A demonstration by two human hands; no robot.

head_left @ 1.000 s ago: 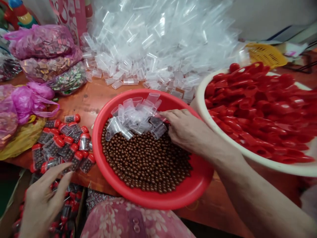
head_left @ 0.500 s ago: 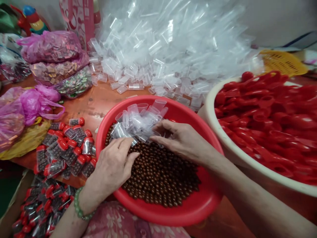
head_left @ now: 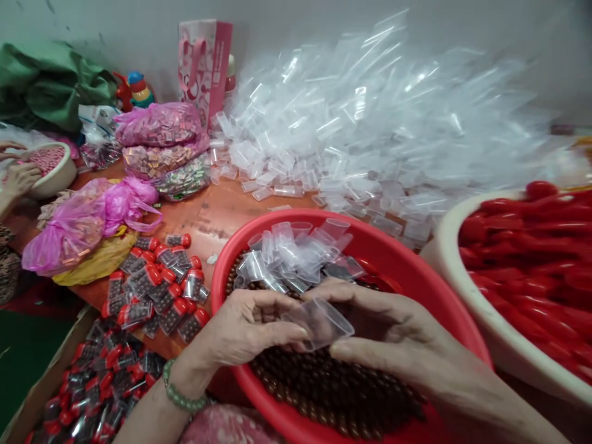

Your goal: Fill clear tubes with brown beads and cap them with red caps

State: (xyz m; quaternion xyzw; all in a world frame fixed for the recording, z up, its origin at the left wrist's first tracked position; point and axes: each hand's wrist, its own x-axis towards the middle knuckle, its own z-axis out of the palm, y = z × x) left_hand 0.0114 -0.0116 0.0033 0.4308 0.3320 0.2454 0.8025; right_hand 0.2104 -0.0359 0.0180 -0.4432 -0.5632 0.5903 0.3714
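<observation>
A clear plastic tube with a wide open mouth lies between my two hands, above the red basin. My left hand pinches its narrower end between thumb and fingers; a green bead bracelet circles that wrist. At the wide rim, my right hand curves round the tube, thumb below and fingertips along the upper edge. Brown, shiny balls fill much of the basin beneath. A heap of loose clear tubes rests on the balls at the basin's far side.
Filled, red-capped tubes lie left of the basin, more in a box below. A cream tub of red plastic parts stands right. Behind rises a clear tube pile. Pink bags and another person's hands are left.
My hands have come together from over the tube heap, nearer to me, with one clear tube between them. The view has swung left, bringing another person's hands into sight.
</observation>
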